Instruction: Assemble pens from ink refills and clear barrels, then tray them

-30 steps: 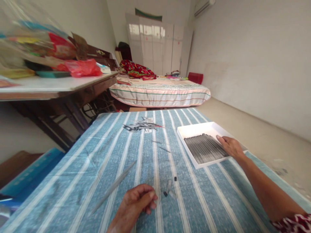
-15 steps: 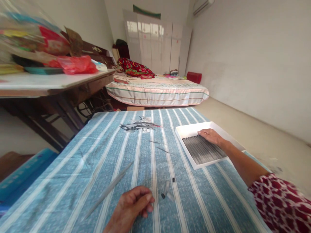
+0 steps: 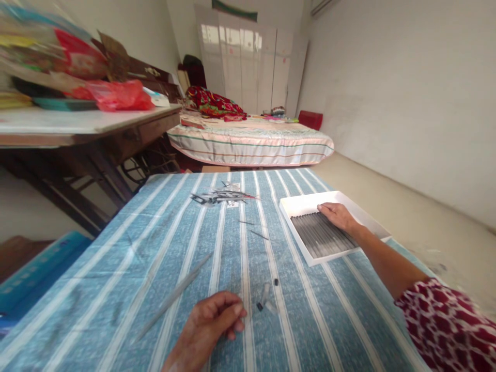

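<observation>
Inside a shallow white box lies a row of dark, slim pen-like sticks, packed side by side. My right hand reaches into the box at the right part of this row, fingers together and pointing left; whatever they grip is hidden. Low in the view, my left hand rests on the striped cloth with its fingers curled and the thumb against them. Nothing shows in it. Just right of it are small clear tube-like pieces and small black caps.
A blue-and-white striped cloth covers the table. Farther back lies a loose pile of thin black parts, with two thin dark pieces nearer. A long grey strip lies left. Beyond stand a bed and a side table.
The view has tilted down slightly, so the background sits higher in the picture. My right hand stays in the box with hardly any shift; the left hand keeps its curled pose.
</observation>
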`<act>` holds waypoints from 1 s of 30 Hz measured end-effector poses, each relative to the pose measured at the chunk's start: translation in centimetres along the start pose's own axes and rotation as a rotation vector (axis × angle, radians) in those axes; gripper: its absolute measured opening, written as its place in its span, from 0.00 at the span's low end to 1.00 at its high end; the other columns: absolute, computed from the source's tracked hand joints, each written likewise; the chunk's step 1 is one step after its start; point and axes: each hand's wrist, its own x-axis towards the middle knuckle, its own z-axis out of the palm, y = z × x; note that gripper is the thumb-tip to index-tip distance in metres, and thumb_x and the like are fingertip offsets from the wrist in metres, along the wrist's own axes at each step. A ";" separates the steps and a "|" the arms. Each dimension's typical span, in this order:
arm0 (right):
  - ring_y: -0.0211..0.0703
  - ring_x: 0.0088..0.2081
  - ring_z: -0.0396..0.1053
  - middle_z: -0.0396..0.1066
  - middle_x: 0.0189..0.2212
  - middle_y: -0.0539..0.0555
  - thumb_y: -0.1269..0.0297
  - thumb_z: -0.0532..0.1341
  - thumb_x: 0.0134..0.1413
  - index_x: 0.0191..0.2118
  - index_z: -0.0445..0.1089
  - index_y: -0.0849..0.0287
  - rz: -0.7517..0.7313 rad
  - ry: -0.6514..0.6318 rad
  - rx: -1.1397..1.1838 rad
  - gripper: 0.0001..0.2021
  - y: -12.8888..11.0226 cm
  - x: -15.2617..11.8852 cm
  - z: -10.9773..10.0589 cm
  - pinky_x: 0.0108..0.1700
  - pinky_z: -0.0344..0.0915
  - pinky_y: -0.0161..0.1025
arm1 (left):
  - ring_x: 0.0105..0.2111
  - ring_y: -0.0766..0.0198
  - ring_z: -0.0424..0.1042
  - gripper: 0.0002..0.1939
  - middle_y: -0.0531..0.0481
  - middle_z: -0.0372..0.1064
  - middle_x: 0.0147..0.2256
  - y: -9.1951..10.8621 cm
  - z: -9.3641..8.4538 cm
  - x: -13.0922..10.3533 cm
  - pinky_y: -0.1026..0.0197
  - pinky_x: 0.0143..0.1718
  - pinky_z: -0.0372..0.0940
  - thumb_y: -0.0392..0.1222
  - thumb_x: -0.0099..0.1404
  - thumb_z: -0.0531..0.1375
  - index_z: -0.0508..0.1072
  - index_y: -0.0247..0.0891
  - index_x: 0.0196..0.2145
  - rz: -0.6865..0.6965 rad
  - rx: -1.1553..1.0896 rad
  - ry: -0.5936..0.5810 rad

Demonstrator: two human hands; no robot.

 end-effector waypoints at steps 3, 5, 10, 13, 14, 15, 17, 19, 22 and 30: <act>0.43 0.33 0.69 0.73 0.28 0.52 0.52 0.48 0.54 0.29 0.71 0.58 0.017 0.042 0.013 0.20 0.0 -0.1 0.0 0.38 0.62 0.36 | 0.22 0.67 0.67 0.11 0.52 0.72 0.23 0.5 -0.1 -0.2 0.67 0.23 0.61 0.47 0.50 0.62 0.72 0.36 0.24 -0.001 0.010 -0.049; 0.46 0.38 0.70 0.74 0.34 0.55 0.52 0.49 0.54 0.33 0.72 0.59 0.038 0.085 0.017 0.19 -0.1 -0.3 -0.2 0.42 0.62 0.38 | 0.22 0.67 0.67 0.10 0.52 0.71 0.22 0.6 -0.1 -0.4 0.67 0.23 0.61 0.47 0.51 0.61 0.72 0.36 0.24 0.000 0.010 -0.061; 0.50 0.40 0.70 0.75 0.36 0.58 0.53 0.51 0.52 0.36 0.73 0.61 0.047 0.167 0.060 0.19 -2.7 -1.6 -0.5 0.44 0.63 0.42 | 0.20 0.68 0.66 0.09 0.52 0.70 0.21 0.4 -0.3 -0.7 0.66 0.24 0.60 0.45 0.53 0.60 0.71 0.35 0.24 0.034 -0.009 -0.047; 0.48 0.37 0.70 0.75 0.33 0.55 0.54 0.54 0.52 0.34 0.73 0.58 -0.039 0.135 0.145 0.15 -6.1 -3.3 -0.2 0.42 0.64 0.39 | 0.20 0.67 0.66 0.10 0.52 0.69 0.21 -0.1 -0.9 -0.4 0.65 0.24 0.61 0.45 0.54 0.58 0.71 0.35 0.25 0.097 -0.015 0.024; 0.47 0.36 0.71 0.75 0.31 0.54 0.55 0.54 0.52 0.34 0.73 0.57 -0.061 0.117 0.168 0.14 -7.4 -4.1 0.1 0.40 0.64 0.39 | 0.22 0.66 0.67 0.10 0.52 0.69 0.21 -0.4 -1.3 -0.2 0.65 0.25 0.61 0.45 0.55 0.58 0.71 0.35 0.26 0.128 0.008 0.077; 0.47 0.34 0.70 0.75 0.30 0.53 0.55 0.54 0.52 0.33 0.73 0.57 -0.093 0.089 0.195 0.14 -8.8 -4.8 0.4 0.39 0.64 0.38 | 0.22 0.65 0.68 0.09 0.52 0.69 0.22 -0.6 -1.8 0.0 0.64 0.25 0.61 0.45 0.55 0.57 0.71 0.35 0.26 0.151 0.047 0.162; 0.44 0.30 0.69 0.74 0.26 0.52 0.55 0.53 0.53 0.31 0.73 0.56 -0.165 -0.008 0.247 0.14 -11.5 -6.2 1.1 0.34 0.64 0.37 | 0.24 0.62 0.69 0.10 0.52 0.69 0.21 -1.0 -2.9 0.5 0.63 0.26 0.62 0.45 0.55 0.56 0.71 0.36 0.27 0.208 0.233 0.359; 0.42 0.27 0.68 0.72 0.24 0.51 0.55 0.52 0.55 0.29 0.72 0.57 -0.226 -0.123 0.292 0.15 -13.8 -7.2 2.1 0.31 0.62 0.35 | 0.28 0.60 0.71 0.09 0.51 0.70 0.25 -1.4 -4.0 0.8 0.61 0.32 0.62 0.44 0.57 0.55 0.71 0.37 0.29 0.274 0.490 0.548; 0.39 0.26 0.67 0.71 0.22 0.50 0.56 0.51 0.56 0.28 0.71 0.57 -0.288 -0.277 0.309 0.16 -15.9 -7.9 4.1 0.30 0.60 0.33 | 0.33 0.60 0.71 0.10 0.47 0.71 0.32 -1.5 -4.9 0.9 0.61 0.37 0.62 0.41 0.61 0.52 0.71 0.36 0.34 0.315 0.807 0.657; 0.42 0.34 0.69 0.73 0.32 0.54 0.65 0.51 0.56 0.33 0.71 0.58 -0.165 -0.219 -0.240 0.11 -16.4 -6.2 8.4 0.32 0.57 0.34 | 0.41 0.55 0.68 0.13 0.43 0.68 0.36 -0.8 -4.6 0.5 0.59 0.40 0.60 0.38 0.62 0.50 0.73 0.35 0.37 0.169 1.295 0.655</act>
